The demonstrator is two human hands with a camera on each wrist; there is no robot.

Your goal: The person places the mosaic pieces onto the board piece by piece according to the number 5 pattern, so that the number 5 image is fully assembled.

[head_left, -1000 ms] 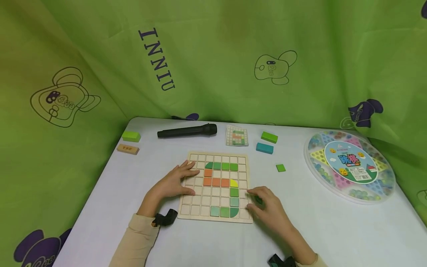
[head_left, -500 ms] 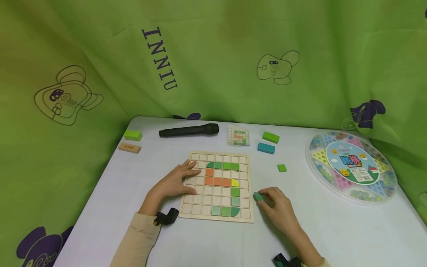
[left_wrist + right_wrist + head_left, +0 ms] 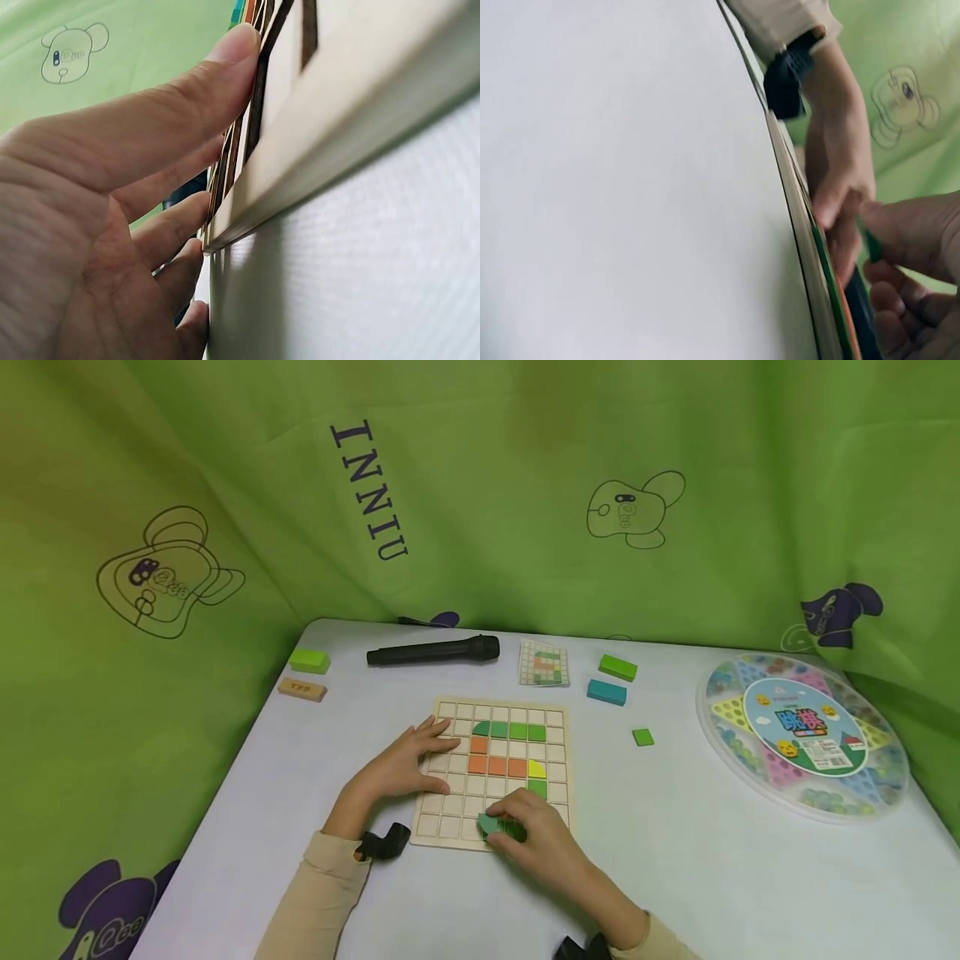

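Note:
A square wooden grid board [image 3: 450, 806] lies on the white table, with orange, yellow and green tiles set in some of its cells. My left hand [image 3: 397, 766] rests on the board's left edge, fingers spread; in the left wrist view its thumb [image 3: 225, 71] lies on the board's surface. Above the lower part of the board, my right hand [image 3: 543, 835] pinches a dark green tile [image 3: 489, 823] between thumb and fingers. That tile seems to have a rounded side. The right hand hides the board's lower right cells. A loose green square tile [image 3: 642, 737] lies right of the board.
Behind the board are a black microphone [image 3: 433, 651] and a pattern card [image 3: 544, 663]. Green [image 3: 618, 667] and blue blocks [image 3: 606, 692] lie to its right. A light green block [image 3: 310, 661] and a wooden block [image 3: 302, 689] sit at left. A round game box [image 3: 802, 739] stands far right.
My right hand has carried the dark green tile leftward, from beside the board's right edge to over its lower middle. The left hand stays on the board's left edge.

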